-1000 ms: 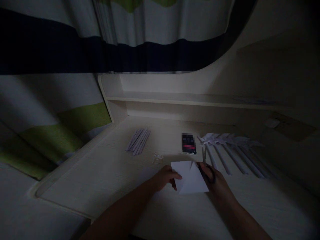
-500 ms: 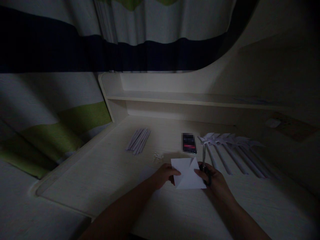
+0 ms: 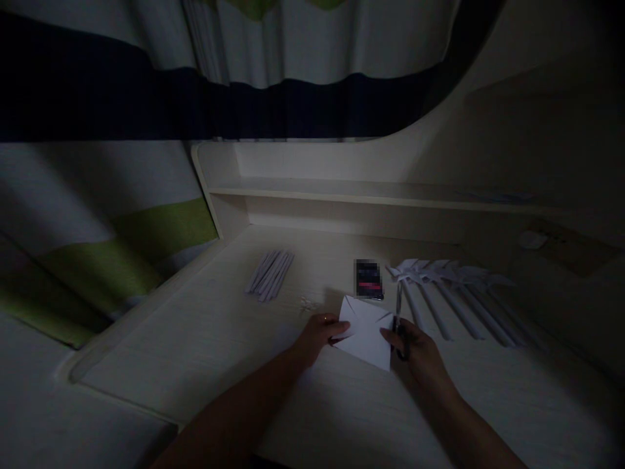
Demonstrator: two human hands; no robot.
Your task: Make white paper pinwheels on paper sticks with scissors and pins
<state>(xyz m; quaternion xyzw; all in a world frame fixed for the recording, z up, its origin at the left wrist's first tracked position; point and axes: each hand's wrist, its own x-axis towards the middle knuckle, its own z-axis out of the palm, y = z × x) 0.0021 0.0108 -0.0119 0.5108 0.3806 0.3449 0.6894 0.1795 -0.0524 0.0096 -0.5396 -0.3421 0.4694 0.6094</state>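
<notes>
A square sheet of white paper [image 3: 366, 335] is held above the desk, tilted, with slits running in from its corners. My left hand [image 3: 319, 335] pinches its left edge between thumb and fingers. At the right edge, the thumb of my right hand [image 3: 415, 345] rests on the sheet. That same hand is closed on a pair of scissors [image 3: 400, 326] with dark handles, its blades pointing away from me. Just beyond the scissors lie several paper pinwheels [image 3: 444, 293] on rolled paper sticks, side by side.
A bundle of rolled paper sticks [image 3: 271, 275] lies at the back left of the desk [image 3: 219, 345]. Small white pieces [image 3: 308, 303] are scattered near it. A phone [image 3: 369, 279] lies behind the sheet. A shelf [image 3: 336, 189] runs along the back, below a striped curtain [image 3: 312, 107].
The sheet has been turned in my hands, so a different corner points away and slits show at both far corners. Both hands and the scissors have shifted only slightly.
</notes>
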